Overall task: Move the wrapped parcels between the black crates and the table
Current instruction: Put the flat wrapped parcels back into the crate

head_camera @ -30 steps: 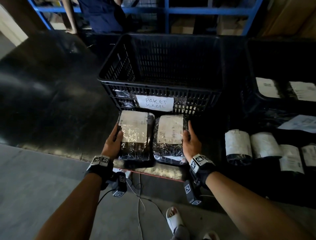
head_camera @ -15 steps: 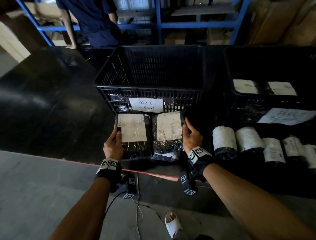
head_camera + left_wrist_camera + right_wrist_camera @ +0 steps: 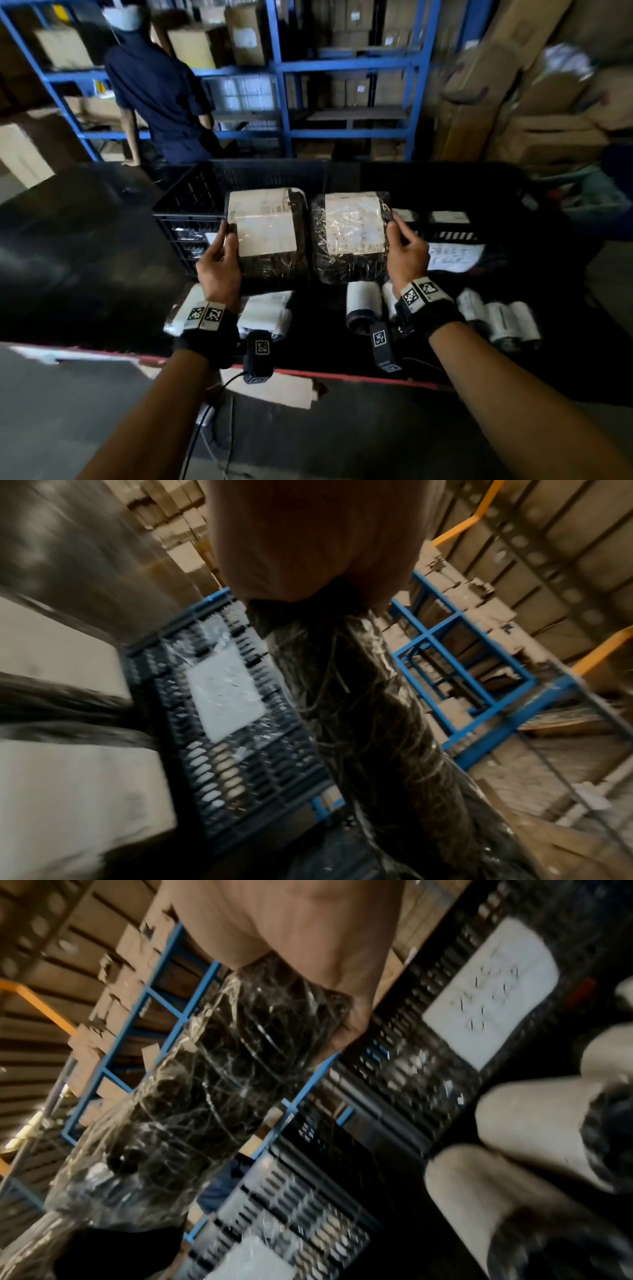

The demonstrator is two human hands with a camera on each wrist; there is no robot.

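Two black wrapped parcels with pale labels are held side by side in the air, in front of the black crates. My left hand (image 3: 219, 263) grips the left parcel (image 3: 270, 236) by its left edge, thumb on top. My right hand (image 3: 406, 251) grips the right parcel (image 3: 349, 240) by its right edge. Behind them stand the left crate (image 3: 185, 212) and the right crate (image 3: 479, 192), each with a paper sign on its front. The left wrist view shows the left parcel (image 3: 377, 737) under my palm; the right wrist view shows the right parcel (image 3: 192, 1110).
Two flat white-labelled parcels (image 3: 263, 311) lie on the black table (image 3: 85, 257) below my left hand. Several rolled parcels (image 3: 363, 305) lie in a row below my right hand. A person in a dark shirt (image 3: 161, 96) stands beyond the table at blue shelving (image 3: 342, 65).
Both parcels have been lifted off the table to crate-rim height, one in each hand. Two flat parcels that lay under them now show. The head view has tilted up.
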